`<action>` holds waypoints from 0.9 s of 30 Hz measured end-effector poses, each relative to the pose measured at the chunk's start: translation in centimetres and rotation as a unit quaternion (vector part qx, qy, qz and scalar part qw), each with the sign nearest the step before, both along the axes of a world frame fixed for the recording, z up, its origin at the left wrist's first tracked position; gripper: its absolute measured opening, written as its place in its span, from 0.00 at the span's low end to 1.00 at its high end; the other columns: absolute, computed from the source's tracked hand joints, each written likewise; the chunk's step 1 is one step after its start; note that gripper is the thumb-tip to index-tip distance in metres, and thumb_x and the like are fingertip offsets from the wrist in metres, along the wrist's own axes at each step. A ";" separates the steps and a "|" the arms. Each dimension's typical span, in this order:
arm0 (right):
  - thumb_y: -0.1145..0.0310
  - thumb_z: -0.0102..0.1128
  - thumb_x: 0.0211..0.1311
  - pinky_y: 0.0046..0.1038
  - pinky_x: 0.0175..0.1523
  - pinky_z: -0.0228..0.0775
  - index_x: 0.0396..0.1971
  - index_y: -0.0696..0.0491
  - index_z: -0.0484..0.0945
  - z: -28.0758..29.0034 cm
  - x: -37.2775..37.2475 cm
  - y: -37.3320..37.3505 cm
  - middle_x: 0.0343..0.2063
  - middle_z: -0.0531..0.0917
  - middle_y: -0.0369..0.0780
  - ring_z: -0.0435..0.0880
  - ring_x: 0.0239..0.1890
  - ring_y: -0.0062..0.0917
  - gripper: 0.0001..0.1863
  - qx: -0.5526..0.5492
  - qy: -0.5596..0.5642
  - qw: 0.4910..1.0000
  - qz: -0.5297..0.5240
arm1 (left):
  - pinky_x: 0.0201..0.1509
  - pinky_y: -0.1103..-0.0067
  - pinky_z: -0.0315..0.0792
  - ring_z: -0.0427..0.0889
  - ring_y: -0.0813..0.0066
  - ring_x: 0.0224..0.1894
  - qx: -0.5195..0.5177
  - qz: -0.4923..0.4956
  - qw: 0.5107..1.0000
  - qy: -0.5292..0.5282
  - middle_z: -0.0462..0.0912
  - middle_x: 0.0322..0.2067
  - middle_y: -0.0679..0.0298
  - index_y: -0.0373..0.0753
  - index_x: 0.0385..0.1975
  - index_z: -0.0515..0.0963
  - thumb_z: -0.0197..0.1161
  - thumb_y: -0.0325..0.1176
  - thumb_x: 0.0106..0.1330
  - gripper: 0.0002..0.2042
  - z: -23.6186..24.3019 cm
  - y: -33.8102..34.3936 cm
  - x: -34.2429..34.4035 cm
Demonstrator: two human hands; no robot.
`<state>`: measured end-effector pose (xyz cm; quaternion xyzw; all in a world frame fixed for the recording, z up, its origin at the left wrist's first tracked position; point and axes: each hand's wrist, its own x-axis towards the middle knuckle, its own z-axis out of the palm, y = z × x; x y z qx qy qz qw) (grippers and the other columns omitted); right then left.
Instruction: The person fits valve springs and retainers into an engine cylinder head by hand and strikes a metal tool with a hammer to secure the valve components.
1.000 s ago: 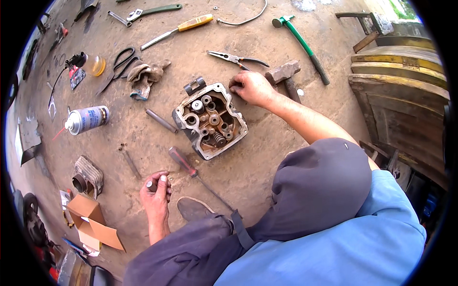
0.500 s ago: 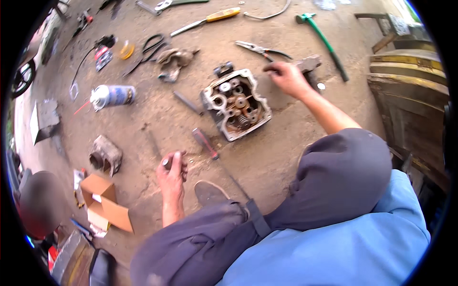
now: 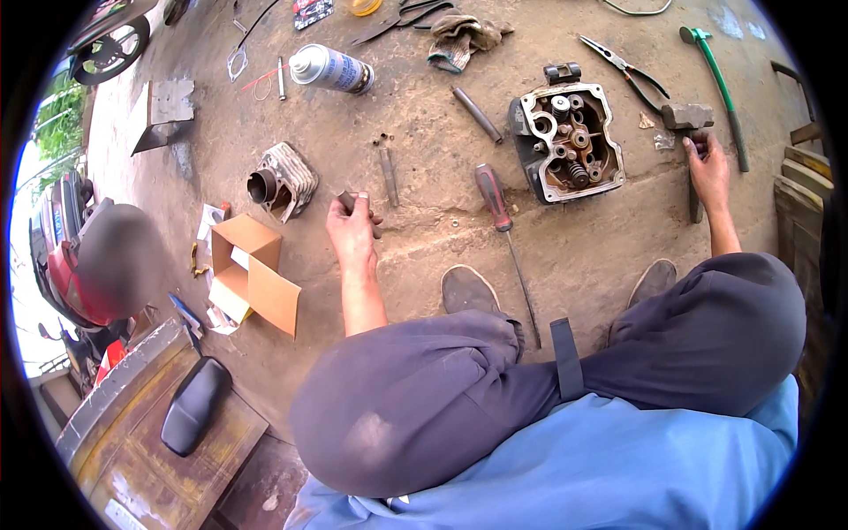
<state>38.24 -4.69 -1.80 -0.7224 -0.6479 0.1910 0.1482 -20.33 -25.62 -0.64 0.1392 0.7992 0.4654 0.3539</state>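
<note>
My left hand is closed around a short dark metal rod, partly hidden by the fingers. Beyond it, another grey metal rod lies on the ground. On the right, my right hand grips a club hammer by its handle, close below the blocky head. Between my hands, an open engine cylinder head with springs and valve parts rests on the ground. In front of my feet lies a long screwdriver with a red-and-black handle. A steel tube sits left of the cylinder head.
Pliers and a green-handled hammer lie at the far right. A spray can, work glove and scissors are farther off. Left stand a finned engine cylinder, an open cardboard box and a motorcycle.
The view has swung left. My right hand has moved from beside the pliers and taken hold of the club hammer's handle. My left hand still holds the rod, now turned more sideways.
</note>
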 end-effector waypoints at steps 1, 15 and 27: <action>0.57 0.72 0.67 0.34 0.45 0.77 0.45 0.58 0.82 0.5 -0.5 -0.1 0.35 0.87 0.43 0.85 0.36 0.31 0.18 -0.001 -0.028 1.000 -0.006 | 0.29 0.75 0.75 0.78 0.75 0.23 -0.046 -0.044 0.995 0.078 0.79 0.25 0.66 0.33 0.38 0.77 0.69 0.32 0.71 0.09 -2.0 -1.5 -0.9; 0.56 0.67 0.62 0.35 0.46 0.77 0.46 0.63 0.80 -0.3 2.4 3.7 0.36 0.87 0.43 0.86 0.38 0.30 0.24 -0.178 0.151 0.972 -0.026 | 0.58 0.61 0.75 0.81 0.44 0.54 -0.140 -0.261 0.833 0.467 0.79 0.51 0.43 0.32 0.56 0.77 0.73 0.35 0.65 0.23 -2.4 2.7 1.4; 0.65 0.69 0.68 0.23 0.29 0.73 0.46 0.58 0.76 8.1 -0.9 -0.4 0.25 0.77 0.31 0.79 0.24 0.15 0.16 -0.147 0.343 0.927 -0.027 | 0.30 0.77 0.71 0.72 0.77 0.25 0.256 -0.116 0.931 -0.232 0.68 0.21 0.70 0.42 0.34 0.72 0.63 0.34 0.76 0.09 8.5 13.2 10.6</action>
